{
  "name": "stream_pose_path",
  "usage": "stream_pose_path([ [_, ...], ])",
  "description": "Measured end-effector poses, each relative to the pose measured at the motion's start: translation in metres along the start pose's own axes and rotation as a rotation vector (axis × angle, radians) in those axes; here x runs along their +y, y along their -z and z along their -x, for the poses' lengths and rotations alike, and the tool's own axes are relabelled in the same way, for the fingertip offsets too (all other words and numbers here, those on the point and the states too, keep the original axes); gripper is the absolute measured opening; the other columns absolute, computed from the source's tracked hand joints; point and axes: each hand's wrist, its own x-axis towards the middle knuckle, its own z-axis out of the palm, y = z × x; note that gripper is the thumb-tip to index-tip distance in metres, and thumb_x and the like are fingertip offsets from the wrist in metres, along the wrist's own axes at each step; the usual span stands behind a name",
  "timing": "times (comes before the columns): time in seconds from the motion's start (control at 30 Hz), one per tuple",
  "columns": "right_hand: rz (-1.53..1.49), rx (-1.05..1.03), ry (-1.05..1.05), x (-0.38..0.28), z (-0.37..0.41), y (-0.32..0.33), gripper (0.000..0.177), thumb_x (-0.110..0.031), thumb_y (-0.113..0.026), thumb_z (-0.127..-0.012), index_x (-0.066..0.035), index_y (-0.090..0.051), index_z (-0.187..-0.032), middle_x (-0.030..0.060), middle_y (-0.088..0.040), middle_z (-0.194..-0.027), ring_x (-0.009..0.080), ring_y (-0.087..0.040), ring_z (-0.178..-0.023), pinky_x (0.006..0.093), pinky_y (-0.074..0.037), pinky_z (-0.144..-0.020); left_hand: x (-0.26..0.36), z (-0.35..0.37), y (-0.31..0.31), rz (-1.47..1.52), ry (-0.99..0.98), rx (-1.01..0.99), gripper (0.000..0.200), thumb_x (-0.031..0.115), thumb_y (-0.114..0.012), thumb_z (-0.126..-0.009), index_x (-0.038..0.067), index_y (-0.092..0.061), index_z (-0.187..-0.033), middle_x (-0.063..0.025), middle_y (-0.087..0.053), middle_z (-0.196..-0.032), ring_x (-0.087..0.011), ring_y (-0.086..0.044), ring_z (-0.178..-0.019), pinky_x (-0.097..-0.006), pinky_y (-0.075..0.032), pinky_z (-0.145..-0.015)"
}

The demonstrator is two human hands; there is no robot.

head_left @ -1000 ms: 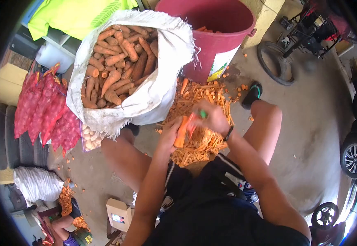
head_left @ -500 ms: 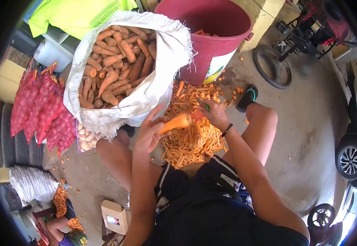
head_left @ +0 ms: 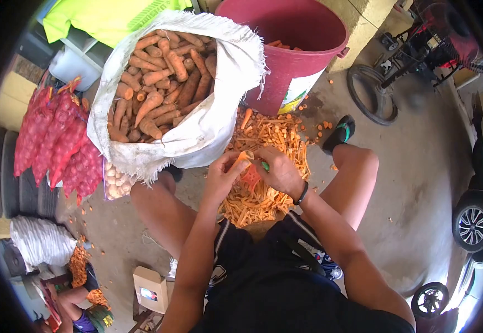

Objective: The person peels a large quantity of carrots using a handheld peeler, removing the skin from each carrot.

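My left hand (head_left: 223,176) is closed around a carrot (head_left: 245,156) whose pale orange end points up and away from me. Close beside it, my right hand (head_left: 280,173) grips a small green-handled cutting tool (head_left: 265,165), its working end mostly hidden by my fingers and the carrot. Both hands meet over a heap of orange carrot peelings (head_left: 263,201) between my legs. A red perforated piece (head_left: 251,176) shows among the peelings just under my hands.
A white woven sack (head_left: 197,133) full of carrots (head_left: 166,83) stands ahead on the left. Beside it is a dark red tub (head_left: 308,61) with some carrots inside. Red net bags of onions (head_left: 58,139) sit at left. Another person's leg (head_left: 72,302) shows at lower left.
My left hand has turned the carrot and brought it in toward my right hand. My right hand has lowered and moved slightly left, so the two now meet.
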Motion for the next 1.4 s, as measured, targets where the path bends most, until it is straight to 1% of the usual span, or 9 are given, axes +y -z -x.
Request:
stream_pose_path([
  [0.43,0.067,-0.060,0.009,0.007,-0.003,-0.010,0.034,-0.009,-0.071,-0.081,-0.003,-0.061,-0.112,0.0216,-0.064,-0.096,0.0432,-0.065,-0.089,0.0504,-0.054,-0.077,-0.008,0.000,-0.008,-0.144,-0.098,0.072,0.021,0.019,-0.071,-0.095,0.000,-0.069,-0.105,0.0034,-0.059,-0.070,-0.0024,-0.047,-0.054,-0.0198,-0.036,-0.049],
  [0.63,0.121,-0.089,-0.109,0.024,-0.001,-0.020,0.021,-0.017,-0.065,-0.086,-0.001,-0.065,-0.099,0.0246,-0.068,-0.103,0.0405,-0.067,-0.096,0.0470,-0.056,-0.080,-0.015,0.007,0.002,-0.069,-0.100,-0.003,0.018,0.016,-0.071,-0.095,-0.001,-0.069,-0.100,0.0025,-0.058,-0.068,-0.0028,-0.047,-0.053,-0.0200,-0.036,-0.047],
  [0.7,0.388,-0.423,-0.158,0.101,0.004,-0.039,0.023,-0.019,-0.064,-0.085,-0.001,-0.066,-0.100,0.0242,-0.069,-0.104,0.0396,-0.068,-0.098,0.0461,-0.056,-0.082,-0.019,0.006,0.003,-0.117,-0.153,-0.054,0.018,0.016,-0.071,-0.095,-0.001,-0.069,-0.099,0.0023,-0.058,-0.068,-0.0030,-0.047,-0.053,-0.0197,-0.036,-0.048],
  [0.83,0.433,-0.616,-0.343,0.083,0.007,-0.029,0.028,-0.020,-0.065,-0.082,-0.002,-0.068,-0.104,0.0236,-0.070,-0.098,0.0396,-0.068,-0.097,0.0470,-0.055,-0.083,-0.006,0.005,0.004,-0.123,0.120,-0.081,0.033,0.033,-0.074,-0.093,0.000,-0.070,-0.097,0.0012,-0.061,-0.071,-0.0040,-0.050,-0.054,-0.0225,-0.038,-0.047],
  [0.93,0.339,-0.748,-0.246,0.071,0.013,-0.007,0.028,-0.026,-0.066,-0.083,-0.003,-0.068,-0.099,0.0214,-0.069,-0.092,0.0402,-0.067,-0.088,0.0496,-0.052,-0.079,-0.002,-0.004,0.011,-0.306,0.344,-0.194,0.049,0.048,-0.069,-0.094,-0.001,-0.070,-0.101,0.0008,-0.057,-0.070,-0.0050,-0.047,-0.054,-0.0228,-0.037,-0.049],
  [1.13,0.360,-0.790,-0.170,0.067,0.019,0.042,0.034,-0.027,-0.069,-0.081,-0.002,-0.067,-0.104,0.0227,-0.070,-0.095,0.0404,-0.067,-0.094,0.0492,-0.053,-0.081,0.027,-0.051,0.014,-0.563,0.229,-0.257,0.056,0.057,-0.069,-0.090,0.002,-0.069,-0.086,-0.0014,-0.059,-0.067,-0.0079,-0.054,-0.056,-0.0245,-0.043,-0.053],
  [1.2,0.411,-0.832,-0.239,0.051,0.011,0.061,0.037,-0.023,-0.071,-0.079,-0.002,-0.066,-0.109,0.0225,-0.070,-0.096,0.0402,-0.067,-0.097,0.0490,-0.053,-0.083,0.084,-0.074,0.002,-0.198,0.102,-0.342,0.055,0.055,-0.065,-0.094,0.001,-0.069,-0.105,-0.0033,-0.064,-0.079,-0.0098,-0.060,-0.067,-0.0252,-0.047,-0.058],
  [1.27,0.371,-0.773,-0.234,0.068,0.020,0.055,0.038,-0.020,-0.071,-0.079,-0.003,-0.064,-0.112,0.0225,-0.069,-0.096,0.0404,-0.067,-0.097,0.0489,-0.052,-0.082,0.152,-0.090,-0.008,0.182,0.011,-0.325,0.052,0.041,-0.058,-0.100,0.004,-0.056,-0.136,-0.0086,-0.069,-0.112,-0.0132,-0.064,-0.089,-0.0262,-0.052,-0.076],
  [1.4,0.276,-0.781,-0.187,0.082,0.031,0.047,0.041,-0.016,-0.073,-0.078,-0.004,-0.060,-0.115,0.0228,-0.068,-0.096,0.0416,-0.066,-0.097,0.0494,-0.052,-0.082,0.210,-0.119,0.011,-0.185,-0.205,-0.054,0.045,0.034,-0.061,-0.101,0.005,-0.058,-0.135,-0.0076,-0.071,-0.112,-0.0157,-0.067,-0.093,-0.0278,-0.052,-0.081],
])
